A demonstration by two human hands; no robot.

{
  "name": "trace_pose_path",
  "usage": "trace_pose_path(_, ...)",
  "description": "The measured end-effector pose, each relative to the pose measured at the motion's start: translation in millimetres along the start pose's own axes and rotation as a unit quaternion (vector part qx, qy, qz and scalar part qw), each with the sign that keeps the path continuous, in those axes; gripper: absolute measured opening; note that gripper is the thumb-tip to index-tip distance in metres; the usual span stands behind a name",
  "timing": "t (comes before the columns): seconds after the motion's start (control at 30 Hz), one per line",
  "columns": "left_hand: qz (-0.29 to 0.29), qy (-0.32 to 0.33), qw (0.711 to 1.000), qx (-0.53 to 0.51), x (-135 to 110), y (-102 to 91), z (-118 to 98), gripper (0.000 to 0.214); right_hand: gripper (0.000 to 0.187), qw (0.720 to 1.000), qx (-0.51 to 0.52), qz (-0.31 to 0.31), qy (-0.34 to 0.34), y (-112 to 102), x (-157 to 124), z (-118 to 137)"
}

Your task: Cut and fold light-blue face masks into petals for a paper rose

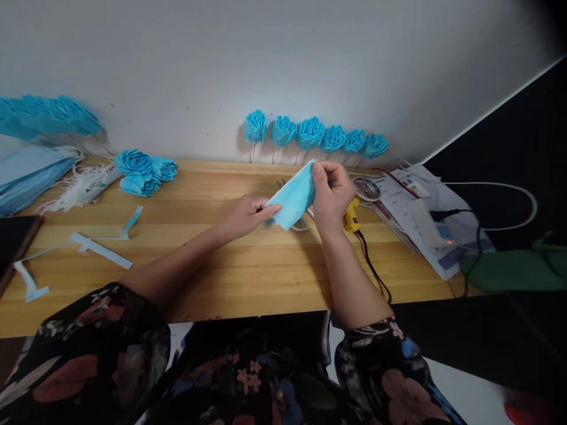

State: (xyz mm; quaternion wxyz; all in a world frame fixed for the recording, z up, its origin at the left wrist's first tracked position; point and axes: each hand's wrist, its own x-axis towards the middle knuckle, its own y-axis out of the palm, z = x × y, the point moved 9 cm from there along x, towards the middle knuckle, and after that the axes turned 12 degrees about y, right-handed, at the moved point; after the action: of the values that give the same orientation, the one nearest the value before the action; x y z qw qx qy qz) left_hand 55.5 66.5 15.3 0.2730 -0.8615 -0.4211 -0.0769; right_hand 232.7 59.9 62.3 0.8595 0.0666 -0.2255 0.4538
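A folded light-blue sheet, which looks like thin non-woven fabric, is held up over the middle of the wooden table. Its lower left corner is pinched between the thumb and fingers of my left hand. My right hand grips the upper right corner, thumb pressed against the curled fingers. Below the sheet lies a pair of scissors, mostly covered by the sheet and my right hand. Just right of my right wrist is a yellow tool with a black cord, perhaps a glue gun, partly hidden.
Several blue flowers on stems lean against the wall. More blue flowers, a bundle of white strings, stacked blue sheets and cut strips lie left. Papers and a power strip are right.
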Motion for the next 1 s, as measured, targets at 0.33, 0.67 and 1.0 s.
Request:
trace_pose_path(0.33, -0.022, -0.036, 0.998, -0.05, 0, -1.3, 10, 0.04, 0.035, 1.0, -0.021, -0.019, -0.001, -3, 2, -2)
trace_pose_path(0.67, 0.029, -0.064, 0.994, -0.081, -5, 2.3, 4, 0.049, 0.034, 1.0, -0.011, -0.01, 0.016, -1, 4, -7)
trace_pose_path(1.0, 0.037, -0.064, 0.995, -0.067, -5, 3.5, 6, 0.046, 0.034, 0.999, 0.009, -0.003, 0.031, 0, 5, -13)
